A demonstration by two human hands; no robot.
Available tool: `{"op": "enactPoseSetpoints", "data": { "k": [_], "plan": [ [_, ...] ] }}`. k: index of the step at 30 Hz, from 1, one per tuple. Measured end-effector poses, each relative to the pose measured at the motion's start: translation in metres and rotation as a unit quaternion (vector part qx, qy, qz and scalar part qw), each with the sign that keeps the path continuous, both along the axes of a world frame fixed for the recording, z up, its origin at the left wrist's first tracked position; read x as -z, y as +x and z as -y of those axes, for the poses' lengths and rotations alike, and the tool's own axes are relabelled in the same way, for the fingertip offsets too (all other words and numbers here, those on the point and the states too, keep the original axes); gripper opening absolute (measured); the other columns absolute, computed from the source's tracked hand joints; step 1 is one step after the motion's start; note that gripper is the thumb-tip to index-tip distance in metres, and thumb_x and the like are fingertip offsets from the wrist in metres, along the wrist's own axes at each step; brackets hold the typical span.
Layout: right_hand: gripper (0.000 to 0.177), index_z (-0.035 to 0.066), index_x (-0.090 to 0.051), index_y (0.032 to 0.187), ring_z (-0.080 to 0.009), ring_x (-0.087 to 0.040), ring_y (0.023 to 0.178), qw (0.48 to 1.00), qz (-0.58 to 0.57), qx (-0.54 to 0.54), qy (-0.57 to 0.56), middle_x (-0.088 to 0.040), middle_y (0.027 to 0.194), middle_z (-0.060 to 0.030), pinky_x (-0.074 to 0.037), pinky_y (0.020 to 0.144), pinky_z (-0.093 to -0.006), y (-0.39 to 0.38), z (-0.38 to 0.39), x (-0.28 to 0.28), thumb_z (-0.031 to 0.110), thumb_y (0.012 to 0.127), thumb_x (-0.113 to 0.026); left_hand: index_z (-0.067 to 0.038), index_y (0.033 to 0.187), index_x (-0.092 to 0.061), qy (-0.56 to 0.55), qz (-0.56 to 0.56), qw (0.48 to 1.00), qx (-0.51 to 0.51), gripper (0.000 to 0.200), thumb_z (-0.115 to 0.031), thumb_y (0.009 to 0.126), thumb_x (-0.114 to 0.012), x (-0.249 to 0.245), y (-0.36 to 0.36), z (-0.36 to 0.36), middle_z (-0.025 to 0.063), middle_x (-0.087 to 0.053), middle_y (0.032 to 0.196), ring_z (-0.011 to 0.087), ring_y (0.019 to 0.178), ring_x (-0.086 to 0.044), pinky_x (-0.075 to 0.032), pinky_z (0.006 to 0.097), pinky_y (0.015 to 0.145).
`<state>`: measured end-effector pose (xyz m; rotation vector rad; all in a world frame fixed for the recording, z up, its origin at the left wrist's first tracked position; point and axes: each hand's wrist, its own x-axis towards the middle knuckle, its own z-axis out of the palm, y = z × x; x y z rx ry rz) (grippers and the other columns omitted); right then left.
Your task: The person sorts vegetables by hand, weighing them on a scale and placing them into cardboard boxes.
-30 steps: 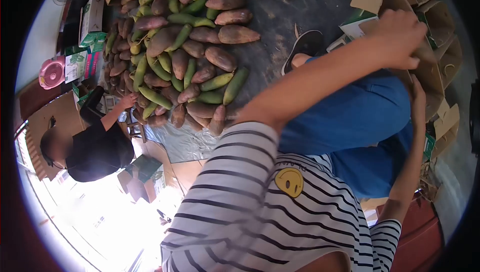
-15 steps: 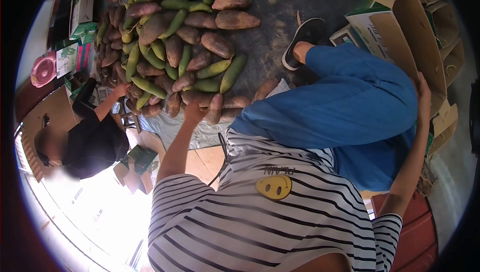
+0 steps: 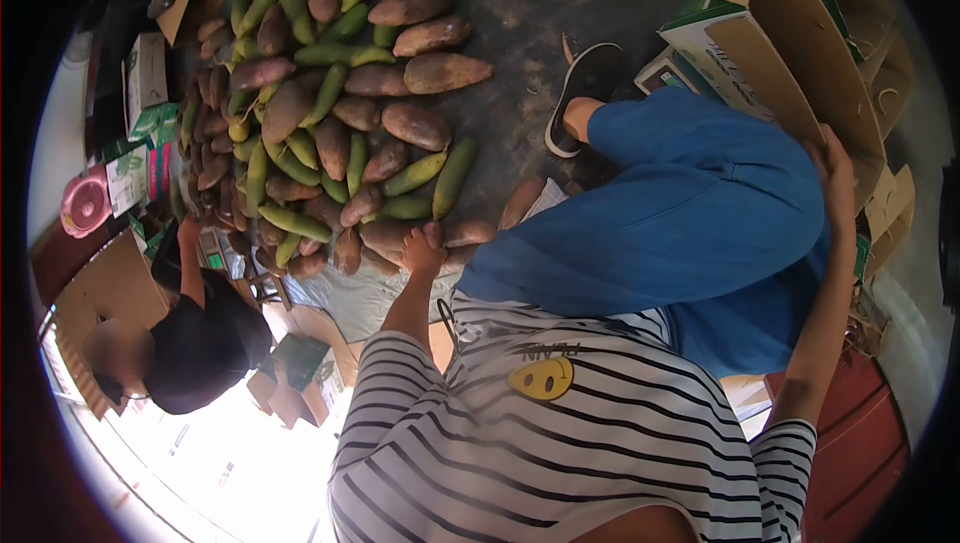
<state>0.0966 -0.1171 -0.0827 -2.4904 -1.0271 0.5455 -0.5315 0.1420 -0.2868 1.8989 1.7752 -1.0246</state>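
My left hand [image 3: 424, 257] is closed around the end of a brown, cucumber-shaped vegetable [image 3: 432, 233] at the near edge of the pile. Much of that vegetable is hidden by my fingers. Beside it lie another brown vegetable [image 3: 468, 233] and a long green one [image 3: 455, 177]. On the right, my right hand [image 3: 836, 178] lies between my raised knee and an open cardboard box [image 3: 790, 48]. Its fingers look stretched out along the box's near side, and they hold nothing that I can make out.
Many brown and green vegetables [image 3: 300, 108] cover the dark ground sheet [image 3: 520, 23]. My shoe [image 3: 580, 93] rests on it. A co-worker in black [image 3: 210, 343] reaches into the pile's left side. Behind that person are a pink fan [image 3: 86, 201] and printed boxes [image 3: 145, 83].
My left hand has shifted right and closed on the brown vegetable. My right hand stays by the box. The co-worker's arm has moved left, and the whole view has shifted a little.
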Motion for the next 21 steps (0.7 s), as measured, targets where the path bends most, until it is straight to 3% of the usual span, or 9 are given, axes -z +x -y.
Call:
{"op": "enactPoseSetpoints", "data": {
  "k": [4,8,11,12,13,14,17,20,21],
  "plan": [
    [0.026,0.001,-0.054,0.115,-0.0265,-0.061,0.094,0.999,-0.026,0.007,-0.025,-0.062,0.103,-0.0164,-0.045,0.085,-0.0303,-0.002,-0.007,-0.008,0.01,0.09,-0.058,-0.007,0.112,-0.045,0.079,0.061,0.995,-0.003,0.068,-0.034,0.059,-0.078,-0.001,0.004,-0.012,0.0164,-0.054,0.112,0.0372,0.105,-0.056,-0.046,0.0483,0.088],
    [0.027,0.002,-0.055,0.114,-0.0299,-0.061,0.092,1.0,0.014,-0.027,-0.004,-0.061,0.103,-0.0174,-0.046,0.083,-0.0313,0.001,0.003,0.003,0.011,0.089,-0.06,-0.002,0.113,-0.046,0.149,0.26,0.954,-0.005,0.068,-0.036,0.063,-0.077,-0.025,0.031,-0.05,0.0227,-0.054,0.112,0.0406,0.105,-0.054,-0.045,0.0466,0.088],
    [0.029,0.003,-0.056,0.113,-0.0334,-0.061,0.094,1.0,0.011,-0.02,-0.018,-0.061,0.105,-0.0178,-0.048,0.081,-0.0341,0.006,0.003,0.004,0.013,0.087,-0.063,0.003,0.113,-0.047,0.192,0.445,0.875,0.027,0.07,-0.037,0.067,-0.08,-0.023,0.081,-0.097,0.0242,-0.057,0.107,0.0379,0.101,-0.057,-0.046,0.0419,0.087],
    [0.029,0.004,-0.056,0.114,-0.0349,-0.06,0.097,0.998,0.061,-0.034,0.003,-0.061,0.107,-0.0183,-0.048,0.082,-0.0359,0.005,0.007,0.008,0.013,0.086,-0.063,0.004,0.111,-0.048,0.145,0.489,0.86,-0.021,0.065,-0.031,0.068,-0.082,-0.055,0.128,-0.105,0.0188,-0.06,0.102,0.0299,0.094,-0.061,-0.048,0.037,0.084],
    [0.028,0.005,-0.056,0.112,-0.0355,-0.06,0.097,0.997,0.063,-0.036,0.009,-0.061,0.105,-0.0182,-0.047,0.081,-0.0367,0.003,0.006,0.005,0.013,0.086,-0.063,0.004,0.108,-0.05,0.129,0.612,0.774,-0.096,0.057,-0.024,0.069,-0.083,-0.078,0.175,-0.106,0.0131,-0.062,0.098,0.0227,0.088,-0.06,-0.048,0.033,0.081],
    [0.027,0.005,-0.056,0.111,-0.0361,-0.059,0.097,0.997,0.062,-0.04,0.016,-0.061,0.104,-0.0181,-0.047,0.081,-0.0374,-0.001,0.002,0.001,0.012,0.086,-0.062,0.003,0.11,-0.049,0.154,0.629,0.76,-0.048,0.057,-0.021,0.07,-0.083,-0.081,0.202,-0.117,0.0102,-0.062,0.1,0.019,0.088,-0.059,-0.048,0.0316,0.079],
    [0.023,0.006,-0.056,0.108,-0.0369,-0.058,0.096,0.998,0.047,-0.032,-0.012,-0.06,0.101,-0.0176,-0.047,0.081,-0.0385,-0.006,-0.006,-0.009,0.012,0.086,-0.061,0.0,0.075,-0.069,0.092,0.771,0.629,0.036,0.015,-0.008,0.068,-0.079,-0.175,0.33,-0.103,0.0094,-0.066,0.097,0.0203,0.088,-0.061,-0.047,0.0319,0.08],
    [0.021,0.005,-0.056,0.105,-0.0371,-0.058,0.092,0.998,0.047,-0.034,-0.002,-0.06,0.098,-0.0172,-0.047,0.079,-0.0397,-0.009,-0.008,-0.013,0.013,0.086,-0.061,-0.002,0.082,-0.07,0.033,0.845,0.528,0.081,0.018,-0.014,0.07,-0.078,-0.237,0.432,-0.061,0.0089,-0.068,0.094,0.0203,0.087,-0.062,-0.047,0.0317,0.08],
    [0.022,0.005,-0.056,0.106,-0.0371,-0.058,0.093,0.999,0.045,-0.029,-0.01,-0.06,0.098,-0.0172,-0.047,0.079,-0.0398,-0.009,-0.008,-0.014,0.013,0.086,-0.062,-0.002,0.088,-0.069,-0.028,0.844,0.535,0.03,0.025,-0.017,0.07,-0.079,-0.252,0.458,-0.04,0.0091,-0.067,0.096,0.02,0.092,-0.062,-0.047,0.0324,0.083]
  ]
}}
